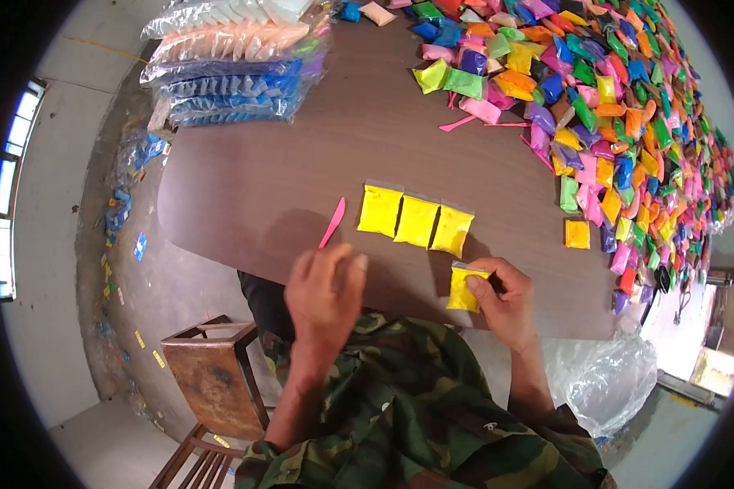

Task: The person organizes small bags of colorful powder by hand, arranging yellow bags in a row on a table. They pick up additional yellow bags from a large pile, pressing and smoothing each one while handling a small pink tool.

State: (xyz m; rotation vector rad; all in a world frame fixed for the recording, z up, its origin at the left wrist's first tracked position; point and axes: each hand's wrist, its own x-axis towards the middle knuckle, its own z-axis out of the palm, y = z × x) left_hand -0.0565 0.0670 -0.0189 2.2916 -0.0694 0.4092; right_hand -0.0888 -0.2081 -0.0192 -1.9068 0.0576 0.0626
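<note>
My right hand (506, 301) pinches a small clear packet of yellow clay-like material (463, 292) between thumb and fingers, over the table's near edge. Beyond it, a row of three similar yellow packets (417, 221) lies side by side on the brown table (302, 163). My left hand (324, 293) is curled and blurred by motion, with its fingertips hard to make out. A pink plastic knife (333, 222) points away from me just beyond that hand, its lower end right at the fingers.
Many colourful packets (595, 106) are heaped along the right side, with pink plastic tools (457, 124) at their edge. Stacked clear bags of packets (232, 73) stand at the far left. A wooden chair (216, 375) is at lower left, and clear plastic sheeting (603, 379) at lower right.
</note>
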